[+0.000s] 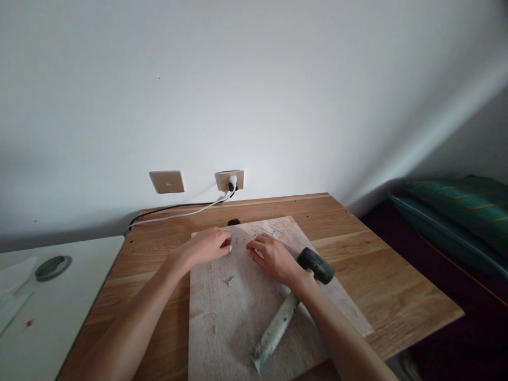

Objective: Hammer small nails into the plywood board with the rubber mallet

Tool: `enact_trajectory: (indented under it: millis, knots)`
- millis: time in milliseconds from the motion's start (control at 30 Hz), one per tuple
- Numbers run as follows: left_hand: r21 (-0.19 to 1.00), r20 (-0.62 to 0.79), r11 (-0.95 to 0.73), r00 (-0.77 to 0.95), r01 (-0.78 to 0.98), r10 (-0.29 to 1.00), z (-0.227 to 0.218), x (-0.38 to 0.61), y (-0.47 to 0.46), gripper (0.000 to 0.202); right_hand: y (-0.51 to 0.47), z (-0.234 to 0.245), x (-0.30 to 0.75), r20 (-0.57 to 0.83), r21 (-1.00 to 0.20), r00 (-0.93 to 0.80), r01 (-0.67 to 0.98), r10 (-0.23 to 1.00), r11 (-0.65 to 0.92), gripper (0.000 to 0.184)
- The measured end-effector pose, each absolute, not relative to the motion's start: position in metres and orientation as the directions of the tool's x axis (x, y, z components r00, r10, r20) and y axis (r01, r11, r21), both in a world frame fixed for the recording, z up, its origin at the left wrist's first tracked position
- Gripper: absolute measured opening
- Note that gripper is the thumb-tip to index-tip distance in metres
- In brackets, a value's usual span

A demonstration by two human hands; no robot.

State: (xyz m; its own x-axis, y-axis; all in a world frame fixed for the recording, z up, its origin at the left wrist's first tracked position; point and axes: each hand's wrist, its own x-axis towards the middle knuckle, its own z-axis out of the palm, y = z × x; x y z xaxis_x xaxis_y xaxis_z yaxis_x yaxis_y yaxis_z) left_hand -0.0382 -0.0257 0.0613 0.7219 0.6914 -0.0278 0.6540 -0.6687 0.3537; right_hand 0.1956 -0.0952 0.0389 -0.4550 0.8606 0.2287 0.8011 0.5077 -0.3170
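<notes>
A worn wooden board [222, 323] lies on the wooden desk, and both hands are over its far part. My left hand [210, 244] is closed, with a small whitish bit showing at its fingertips; what it is I cannot make out. My right hand [272, 255] has its fingers pinched together, and anything in them is too small to name. Between the hands, tiny nail-like marks dot the board. A small metal screw or nail [230, 281] lies nearer me, below my left hand. Under my right forearm rests a mallet [275, 332] with a black head and a pale, worn handle.
Behind the wooden desk [397, 286] is a white wall with a blank plate [167, 182] and a socket [232, 180] feeding black and white cables. A white table [59, 312] adjoins on the left. Bedding [456, 206] lies at the right.
</notes>
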Motion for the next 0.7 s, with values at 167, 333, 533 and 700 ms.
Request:
enact_trajectory:
  millis: [167, 333, 533, 700]
  knots:
    - [0.347, -0.031, -0.675, 0.727, 0.651, 0.686, 0.062, -0.038, -0.026, 0.013, -0.098, 0.042, 0.196, 0.205, -0.317, -0.474, 0.796, 0.856, 0.516, 0.017]
    - [0.340, -0.034, -0.690, 0.742, 0.639, 0.669, 0.061, -0.035, -0.028, 0.015, -0.105, 0.045, 0.197, 0.181, -0.315, -0.499, 0.787, 0.848, 0.530, 0.017]
    - [0.345, -0.017, -0.696, 0.745, 0.630, 0.666, 0.055, -0.037, -0.025, 0.014, -0.113, 0.048, 0.198, 0.173, -0.312, -0.505, 0.786, 0.846, 0.533, 0.015]
    - [0.350, 0.098, -0.662, 0.677, 0.663, 0.730, 0.051, -0.030, -0.026, 0.016, -0.101, 0.048, 0.205, 0.217, -0.286, -0.395, 0.848, 0.893, 0.445, 0.017]
